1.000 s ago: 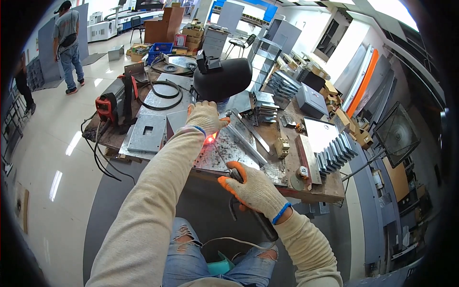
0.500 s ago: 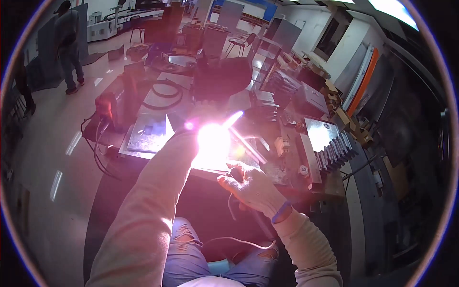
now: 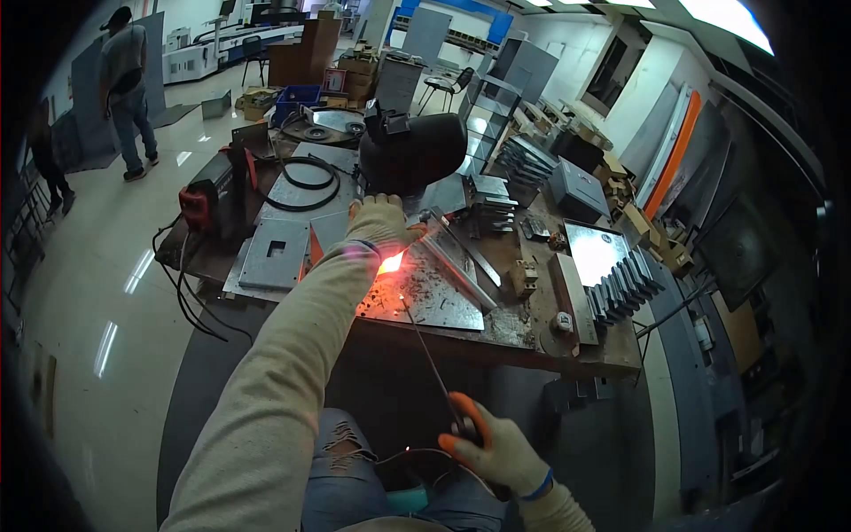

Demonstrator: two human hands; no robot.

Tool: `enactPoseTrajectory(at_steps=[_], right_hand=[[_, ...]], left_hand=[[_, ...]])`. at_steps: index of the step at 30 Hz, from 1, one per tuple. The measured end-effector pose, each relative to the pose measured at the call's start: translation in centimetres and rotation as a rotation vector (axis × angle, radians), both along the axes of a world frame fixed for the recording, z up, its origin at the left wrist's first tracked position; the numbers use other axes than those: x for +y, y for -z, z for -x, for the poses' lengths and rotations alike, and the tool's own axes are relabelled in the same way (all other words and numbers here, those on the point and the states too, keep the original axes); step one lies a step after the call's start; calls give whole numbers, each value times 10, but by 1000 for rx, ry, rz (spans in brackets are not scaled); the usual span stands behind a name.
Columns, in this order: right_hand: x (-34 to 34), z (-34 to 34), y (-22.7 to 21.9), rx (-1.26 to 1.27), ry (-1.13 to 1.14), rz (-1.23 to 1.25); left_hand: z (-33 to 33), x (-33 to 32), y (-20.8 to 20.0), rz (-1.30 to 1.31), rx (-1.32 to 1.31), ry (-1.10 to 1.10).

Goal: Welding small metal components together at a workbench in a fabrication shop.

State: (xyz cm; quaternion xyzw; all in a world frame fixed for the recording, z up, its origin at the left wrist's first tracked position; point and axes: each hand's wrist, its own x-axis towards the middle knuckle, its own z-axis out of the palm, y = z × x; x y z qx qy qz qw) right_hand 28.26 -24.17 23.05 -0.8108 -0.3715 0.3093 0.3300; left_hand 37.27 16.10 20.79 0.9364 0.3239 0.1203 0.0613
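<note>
My left arm stretches over the bench, and my left hand (image 3: 383, 222) is beyond a small glowing orange-hot spot (image 3: 390, 263). Its gloved fingers are bent over something hidden beneath the hand and sleeve. Just past the fingertips sits a black welding helmet (image 3: 412, 152). In the lower right my right hand (image 3: 501, 454), in a pale glove with orange fingers, is closed round the dark handle of an electrode holder (image 3: 466, 424). A thin welding rod (image 3: 425, 350) slants from it up to the speckled metal sheet (image 3: 443, 306), its lit tip apart from the hot spot.
Right of the sheet lie metal strips (image 3: 474, 257), a small block (image 3: 525, 277), a tape measure (image 3: 563, 323) and a row of metal pieces (image 3: 625, 285). A red and black welding machine (image 3: 199, 206) with cables stands left. Another person (image 3: 128, 84) stands far left.
The blinding white arc and pink glare have gone, leaving an orange glow. My right hand has drawn back toward me and down, taking the rod along. My left arm stays nearly in place.
</note>
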Motion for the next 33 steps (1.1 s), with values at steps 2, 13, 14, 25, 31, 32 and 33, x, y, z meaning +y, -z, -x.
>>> enactPoseTrajectory(at_steps=[2, 13, 14, 25, 31, 32, 33], right_hand=[[-29, 9, 16, 3, 34, -14], [-176, 33, 159, 204, 917, -783], [-186, 41, 170, 221, 945, -765], [-232, 75, 243, 461, 833, -434], [-225, 41, 270, 455, 823, -428], [-223, 42, 269, 475, 831, -437], [-221, 42, 267, 433, 820, -433]], left_hand=[[-2, -4, -1, -16, 3, 15], [-3, -3, 1, -23, 31, 8], [-5, -2, 3, -31, 30, 19], [4, -15, -8, -17, -5, -5], [13, -10, 1, -266, -68, 119], [13, -20, -7, -280, -52, 129], [14, -30, -15, -325, 87, 97]])
